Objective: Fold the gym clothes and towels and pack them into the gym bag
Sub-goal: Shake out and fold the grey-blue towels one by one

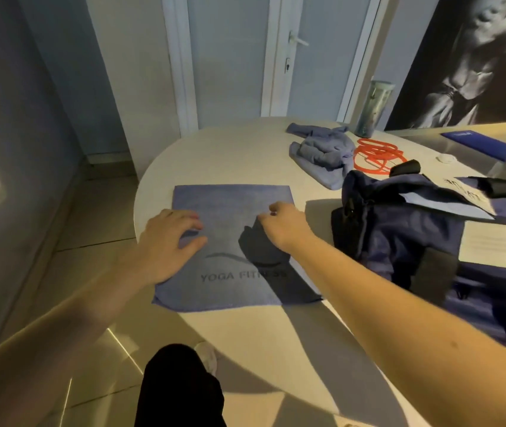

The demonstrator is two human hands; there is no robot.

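The blue towel lies flat on the table before you, just left of the gym bag. Your left hand rests on its left part with the fingers spread. Your right hand has its fingers curled down near the middle; I cannot tell if it pinches or only presses. The towel looks soft, light and limp, so take it at the corners. It reads "YOGA FITNESS".

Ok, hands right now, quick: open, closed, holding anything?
Left hand: open, flat on the blue towel.
Right hand: fingers curled at the towel; grip cannot be told.
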